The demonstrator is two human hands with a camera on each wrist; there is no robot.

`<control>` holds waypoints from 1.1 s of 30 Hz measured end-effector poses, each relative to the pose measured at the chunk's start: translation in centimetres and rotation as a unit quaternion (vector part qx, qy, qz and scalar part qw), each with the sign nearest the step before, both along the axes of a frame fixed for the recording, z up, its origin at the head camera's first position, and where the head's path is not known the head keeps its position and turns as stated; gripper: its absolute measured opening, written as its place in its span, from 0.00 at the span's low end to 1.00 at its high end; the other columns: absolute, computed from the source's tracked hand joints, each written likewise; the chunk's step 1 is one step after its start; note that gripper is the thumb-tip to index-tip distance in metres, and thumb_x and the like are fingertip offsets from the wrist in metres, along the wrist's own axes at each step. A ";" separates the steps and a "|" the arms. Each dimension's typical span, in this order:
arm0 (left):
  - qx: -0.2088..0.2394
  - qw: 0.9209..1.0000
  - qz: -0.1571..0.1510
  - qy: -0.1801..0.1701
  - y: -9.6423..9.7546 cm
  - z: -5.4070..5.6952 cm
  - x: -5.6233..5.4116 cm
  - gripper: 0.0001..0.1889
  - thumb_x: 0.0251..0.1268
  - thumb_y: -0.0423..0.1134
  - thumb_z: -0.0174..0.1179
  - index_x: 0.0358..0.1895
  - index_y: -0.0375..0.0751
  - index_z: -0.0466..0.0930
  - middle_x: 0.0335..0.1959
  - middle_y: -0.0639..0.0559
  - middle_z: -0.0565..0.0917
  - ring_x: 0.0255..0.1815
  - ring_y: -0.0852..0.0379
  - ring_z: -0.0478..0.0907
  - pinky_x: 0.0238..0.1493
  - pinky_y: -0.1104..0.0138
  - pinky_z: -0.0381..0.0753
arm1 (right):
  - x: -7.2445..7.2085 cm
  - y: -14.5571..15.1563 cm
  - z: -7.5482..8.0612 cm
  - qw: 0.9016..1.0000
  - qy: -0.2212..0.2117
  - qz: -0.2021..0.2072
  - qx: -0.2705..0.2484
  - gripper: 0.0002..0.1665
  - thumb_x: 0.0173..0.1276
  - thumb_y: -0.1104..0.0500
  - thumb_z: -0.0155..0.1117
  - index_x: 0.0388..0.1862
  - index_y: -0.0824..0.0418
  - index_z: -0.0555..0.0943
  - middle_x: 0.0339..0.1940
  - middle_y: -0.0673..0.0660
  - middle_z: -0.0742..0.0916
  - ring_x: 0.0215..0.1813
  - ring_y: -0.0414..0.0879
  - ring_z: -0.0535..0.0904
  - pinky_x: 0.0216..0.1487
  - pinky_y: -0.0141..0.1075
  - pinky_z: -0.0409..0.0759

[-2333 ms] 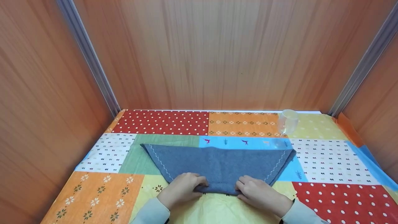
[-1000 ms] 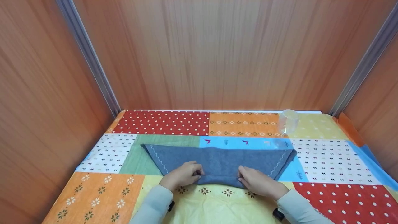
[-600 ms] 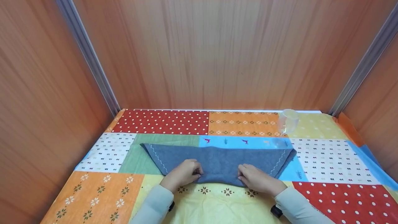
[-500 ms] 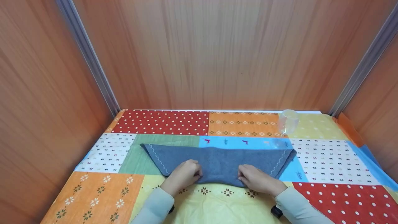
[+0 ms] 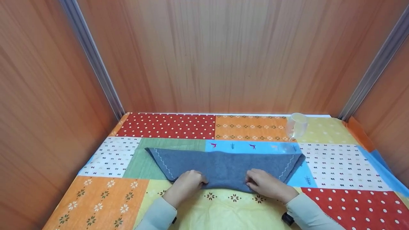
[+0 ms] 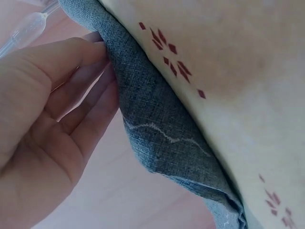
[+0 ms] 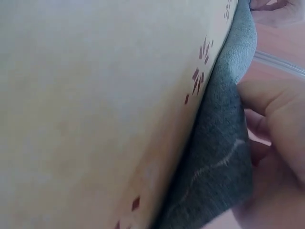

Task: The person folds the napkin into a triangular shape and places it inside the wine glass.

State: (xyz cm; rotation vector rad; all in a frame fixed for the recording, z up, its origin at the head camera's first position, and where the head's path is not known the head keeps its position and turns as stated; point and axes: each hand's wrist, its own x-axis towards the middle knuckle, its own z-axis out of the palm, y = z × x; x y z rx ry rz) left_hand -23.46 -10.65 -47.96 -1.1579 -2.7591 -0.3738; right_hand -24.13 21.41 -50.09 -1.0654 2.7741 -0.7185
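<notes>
A blue-grey towel point(image 5: 225, 167) with white wavy stitching near its slanted ends lies folded across the table, its near edge rolled. My left hand point(image 5: 187, 185) pinches the left part of that near edge, fingers curled. On the right part, my right hand point(image 5: 265, 184) grips the same edge between thumb and fingers. Close up in the left wrist view, thumb and fingertips touch the towel roll point(image 6: 147, 95). The right wrist view has the thumb against the rolled towel point(image 7: 219, 129), with some fingers hidden behind the cloth.
A clear stemmed glass point(image 5: 297, 125) stands at the back right, beyond the towel's right corner. The patchwork tablecloth point(image 5: 96, 198) covers the table. Wood-patterned panels point(image 5: 204, 57) enclose the back and both sides.
The towel's near edge has been rolled a little away from me, and both hands have moved forward with it. In the last half second, my left hand has dropped slightly back toward me.
</notes>
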 end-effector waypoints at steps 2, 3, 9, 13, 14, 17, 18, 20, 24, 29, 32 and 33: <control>0.001 1.000 0.002 -0.007 0.0 0.0 -0.1 0.12 0.58 0.22 0.64 0.37 0.41 0.92 0.33 0.52 0.89 0.36 0.57 0.85 0.36 0.65 0.84 | 0.1 0.2 0.2 0.999 0.046 0.012 0.000 0.05 0.72 0.64 0.63 0.38 0.53 0.80 0.37 0.44 0.78 0.38 0.38 0.74 0.38 0.35 0.78; 0.001 1.000 0.002 -0.007 0.0 0.1 -0.1 0.12 0.58 0.22 0.64 0.37 0.41 0.92 0.34 0.51 0.89 0.36 0.57 0.86 0.36 0.64 0.84 | 0.2 0.2 0.3 0.997 0.073 0.019 0.001 0.06 0.70 0.65 0.65 0.38 0.54 0.81 0.37 0.45 0.79 0.39 0.39 0.74 0.39 0.35 0.79; -0.006 1.000 0.000 -0.002 0.0 0.1 -0.2 0.11 0.57 0.22 0.65 0.34 0.41 0.91 0.32 0.52 0.88 0.35 0.57 0.85 0.35 0.64 0.84 | 1.2 0.0 0.7 0.975 0.214 0.052 0.021 0.09 0.63 0.70 0.69 0.34 0.57 0.87 0.32 0.47 0.83 0.36 0.42 0.77 0.37 0.34 0.80; 0.001 1.000 -0.002 -0.005 0.1 0.1 -0.1 0.13 0.56 0.20 0.64 0.34 0.41 0.91 0.31 0.52 0.88 0.34 0.59 0.84 0.34 0.65 0.83 | 2.3 -0.4 0.7 0.966 0.250 0.048 0.048 0.04 0.65 0.65 0.69 0.34 0.58 0.88 0.30 0.49 0.85 0.34 0.43 0.78 0.35 0.36 0.80; 0.005 1.000 -0.002 -0.007 0.1 0.0 -0.1 0.13 0.56 0.19 0.64 0.34 0.41 0.91 0.32 0.53 0.88 0.34 0.59 0.84 0.33 0.65 0.83 | 2.6 -0.5 0.7 0.966 0.248 0.042 0.055 0.02 0.65 0.64 0.70 0.35 0.59 0.88 0.30 0.49 0.85 0.33 0.43 0.78 0.35 0.37 0.80; 0.010 1.000 -0.005 -0.009 0.1 0.0 -0.1 0.13 0.55 0.19 0.63 0.33 0.41 0.91 0.31 0.53 0.88 0.33 0.61 0.84 0.33 0.65 0.82 | 3.2 -0.9 0.5 0.968 0.239 0.023 0.079 0.04 0.65 0.60 0.71 0.37 0.61 0.86 0.31 0.52 0.86 0.34 0.45 0.78 0.36 0.39 0.81; 0.010 1.000 -0.005 -0.010 0.1 -0.1 -0.1 0.12 0.56 0.20 0.64 0.33 0.41 0.91 0.31 0.53 0.88 0.33 0.60 0.84 0.33 0.65 0.82 | 3.4 -1.0 0.5 0.968 0.235 0.017 0.086 0.06 0.65 0.60 0.71 0.37 0.62 0.86 0.32 0.53 0.86 0.34 0.46 0.79 0.36 0.40 0.81; 0.011 1.000 -0.003 -0.015 0.0 -0.1 -0.2 0.09 0.58 0.24 0.65 0.35 0.41 0.91 0.31 0.52 0.88 0.34 0.58 0.84 0.35 0.64 0.83 | 3.5 -1.2 0.4 0.968 0.231 0.007 0.097 0.08 0.64 0.59 0.72 0.38 0.62 0.84 0.33 0.54 0.85 0.35 0.47 0.79 0.38 0.41 0.81; 0.010 0.999 0.005 -0.030 -0.1 -0.2 -0.2 0.05 0.60 0.32 0.68 0.39 0.40 0.90 0.33 0.51 0.87 0.37 0.54 0.85 0.40 0.61 0.84 | 3.4 -1.3 0.2 0.967 0.236 -0.004 0.096 0.08 0.63 0.60 0.73 0.37 0.61 0.83 0.34 0.54 0.85 0.36 0.48 0.80 0.38 0.42 0.81; 0.004 0.999 0.019 -0.035 -0.1 -0.3 -0.2 0.09 0.57 0.35 0.73 0.41 0.39 0.89 0.36 0.51 0.86 0.39 0.53 0.84 0.43 0.60 0.83 | 3.2 -1.3 -0.1 0.965 0.251 0.003 0.077 0.06 0.62 0.64 0.72 0.37 0.60 0.82 0.33 0.53 0.84 0.36 0.48 0.80 0.38 0.42 0.81; 0.004 0.999 0.023 -0.028 -0.1 -0.5 -0.2 0.09 0.56 0.34 0.74 0.41 0.40 0.88 0.36 0.52 0.85 0.39 0.53 0.83 0.42 0.61 0.83 | 3.0 -1.3 -0.2 0.965 0.250 0.003 0.073 0.06 0.63 0.64 0.70 0.36 0.60 0.82 0.33 0.53 0.84 0.35 0.48 0.80 0.38 0.42 0.81; 0.003 0.999 0.022 -0.023 -0.1 -0.6 -0.3 0.09 0.57 0.34 0.73 0.40 0.40 0.88 0.35 0.52 0.85 0.39 0.54 0.83 0.42 0.61 0.83 | 3.0 -1.3 -0.2 0.966 0.248 0.002 0.073 0.05 0.63 0.65 0.70 0.36 0.60 0.81 0.32 0.53 0.84 0.35 0.47 0.80 0.37 0.41 0.81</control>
